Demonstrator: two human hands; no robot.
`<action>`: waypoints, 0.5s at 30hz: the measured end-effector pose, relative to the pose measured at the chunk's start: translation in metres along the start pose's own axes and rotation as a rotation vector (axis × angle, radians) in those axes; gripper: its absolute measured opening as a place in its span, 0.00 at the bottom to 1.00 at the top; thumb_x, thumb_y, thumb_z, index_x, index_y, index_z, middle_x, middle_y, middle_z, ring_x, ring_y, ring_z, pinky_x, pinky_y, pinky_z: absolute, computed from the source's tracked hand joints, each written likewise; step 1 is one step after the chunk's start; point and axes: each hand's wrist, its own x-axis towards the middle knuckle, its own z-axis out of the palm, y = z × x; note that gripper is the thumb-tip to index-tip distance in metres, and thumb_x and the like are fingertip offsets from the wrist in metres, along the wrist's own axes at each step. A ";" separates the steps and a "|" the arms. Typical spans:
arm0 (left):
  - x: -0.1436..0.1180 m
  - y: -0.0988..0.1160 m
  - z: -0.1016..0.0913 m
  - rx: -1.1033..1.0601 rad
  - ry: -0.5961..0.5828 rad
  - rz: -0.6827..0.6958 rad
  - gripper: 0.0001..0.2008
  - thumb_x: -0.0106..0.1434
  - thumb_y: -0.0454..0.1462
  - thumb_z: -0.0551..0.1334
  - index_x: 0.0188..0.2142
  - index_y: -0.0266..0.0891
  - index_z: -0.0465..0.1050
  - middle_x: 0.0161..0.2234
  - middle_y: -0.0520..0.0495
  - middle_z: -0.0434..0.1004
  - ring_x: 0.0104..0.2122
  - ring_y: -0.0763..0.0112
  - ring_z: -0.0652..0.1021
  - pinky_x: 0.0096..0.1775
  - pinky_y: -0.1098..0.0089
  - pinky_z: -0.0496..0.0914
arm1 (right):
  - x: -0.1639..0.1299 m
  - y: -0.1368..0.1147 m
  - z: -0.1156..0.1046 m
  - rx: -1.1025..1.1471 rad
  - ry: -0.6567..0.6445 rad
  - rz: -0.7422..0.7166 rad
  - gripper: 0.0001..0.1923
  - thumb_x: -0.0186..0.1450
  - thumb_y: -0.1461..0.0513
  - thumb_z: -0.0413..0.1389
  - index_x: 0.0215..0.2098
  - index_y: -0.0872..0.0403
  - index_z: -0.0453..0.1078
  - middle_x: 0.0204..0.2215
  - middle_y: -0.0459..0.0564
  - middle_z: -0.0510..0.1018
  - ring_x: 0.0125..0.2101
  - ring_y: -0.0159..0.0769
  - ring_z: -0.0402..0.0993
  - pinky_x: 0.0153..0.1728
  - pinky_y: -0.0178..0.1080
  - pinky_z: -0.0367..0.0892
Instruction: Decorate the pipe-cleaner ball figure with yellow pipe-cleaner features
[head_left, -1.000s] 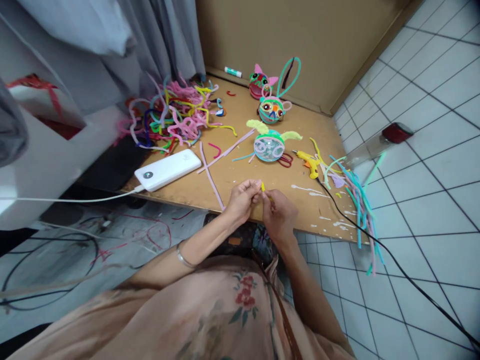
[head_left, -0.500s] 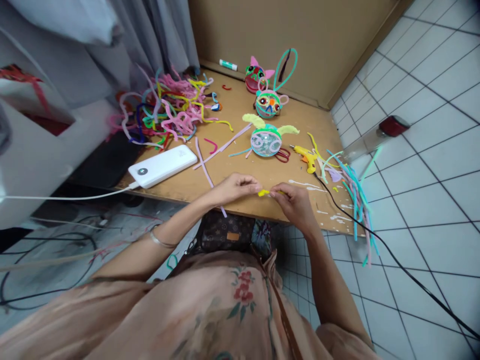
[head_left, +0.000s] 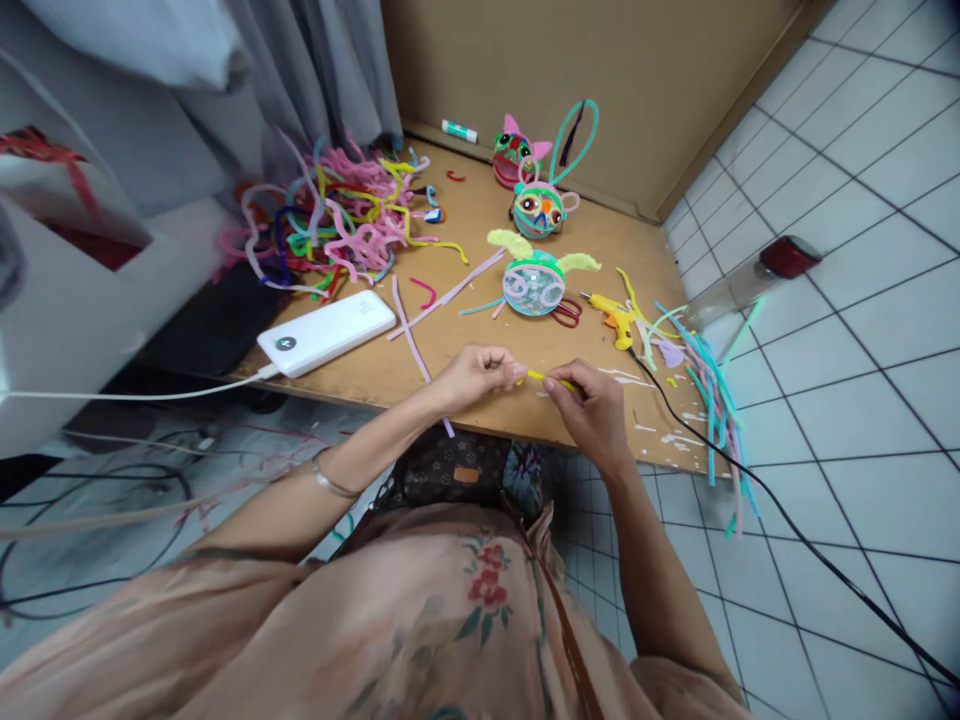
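A short yellow pipe cleaner (head_left: 535, 375) is pinched at both ends above the table's front edge. My left hand (head_left: 481, 377) grips one end between thumb and fingers. The other end is in the closed fingers of my right hand (head_left: 591, 405), and a bit of yellow shows along those fingers. Beyond my hands stands a clear round ornament (head_left: 533, 288) with a green band, pink spirals and two pale yellow fuzzy ears. Red-handled scissors (head_left: 568, 313) lie partly behind it. A yellow glue gun (head_left: 616, 318) rests to its right.
A tangle of coloured pipe cleaners (head_left: 345, 215) and a white power bank (head_left: 327, 332) occupy the left. Two decorated animal heads (head_left: 538, 212) sit behind. Pipe cleaners (head_left: 712, 390) overhang the right edge, where the glue gun's black cord (head_left: 716, 455) crosses. Lilac strips (head_left: 411, 325) lie left.
The yellow piece between my fingertips now looks straighter and thinner; before, it showed a bent clump by my left fingers. My hands have barely shifted.
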 end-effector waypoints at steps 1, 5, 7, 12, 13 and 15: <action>-0.001 -0.001 0.005 -0.095 0.063 0.003 0.21 0.48 0.49 0.72 0.21 0.35 0.69 0.17 0.54 0.65 0.17 0.82 0.59 0.22 0.76 0.50 | -0.003 -0.003 0.006 -0.011 0.045 0.000 0.08 0.66 0.62 0.55 0.29 0.52 0.71 0.25 0.45 0.76 0.25 0.31 0.69 0.28 0.34 0.61; -0.004 -0.006 0.028 -0.444 0.241 -0.042 0.25 0.42 0.49 0.76 0.20 0.35 0.65 0.15 0.58 0.62 0.16 0.86 0.58 0.20 0.79 0.49 | -0.018 -0.013 0.041 -0.110 0.200 0.001 0.11 0.69 0.62 0.50 0.29 0.52 0.69 0.24 0.46 0.74 0.26 0.32 0.68 0.28 0.35 0.61; -0.006 -0.009 0.038 -0.566 0.303 -0.103 0.25 0.43 0.46 0.76 0.20 0.35 0.62 0.15 0.59 0.59 0.15 0.86 0.58 0.19 0.80 0.50 | -0.025 -0.014 0.055 -0.154 0.237 0.000 0.12 0.70 0.63 0.49 0.29 0.52 0.69 0.23 0.46 0.73 0.26 0.33 0.67 0.28 0.36 0.61; -0.008 -0.016 0.045 -0.703 0.304 -0.200 0.22 0.46 0.43 0.76 0.22 0.34 0.65 0.17 0.57 0.64 0.17 0.86 0.62 0.21 0.82 0.56 | -0.024 -0.007 0.049 -0.143 0.217 0.051 0.11 0.69 0.61 0.51 0.29 0.52 0.70 0.25 0.47 0.75 0.26 0.33 0.68 0.29 0.36 0.61; -0.008 -0.017 0.042 -0.697 0.266 -0.209 0.21 0.47 0.44 0.75 0.23 0.34 0.67 0.19 0.55 0.66 0.18 0.85 0.63 0.22 0.82 0.57 | -0.022 -0.005 0.043 -0.121 0.193 0.066 0.11 0.68 0.61 0.51 0.30 0.52 0.71 0.25 0.47 0.76 0.26 0.33 0.69 0.29 0.36 0.61; -0.007 -0.017 0.032 -0.627 0.186 -0.219 0.21 0.50 0.48 0.73 0.28 0.33 0.72 0.23 0.53 0.70 0.19 0.84 0.65 0.23 0.79 0.59 | -0.017 -0.001 0.029 -0.064 0.121 0.102 0.10 0.67 0.61 0.52 0.30 0.52 0.72 0.27 0.48 0.77 0.27 0.33 0.70 0.29 0.36 0.62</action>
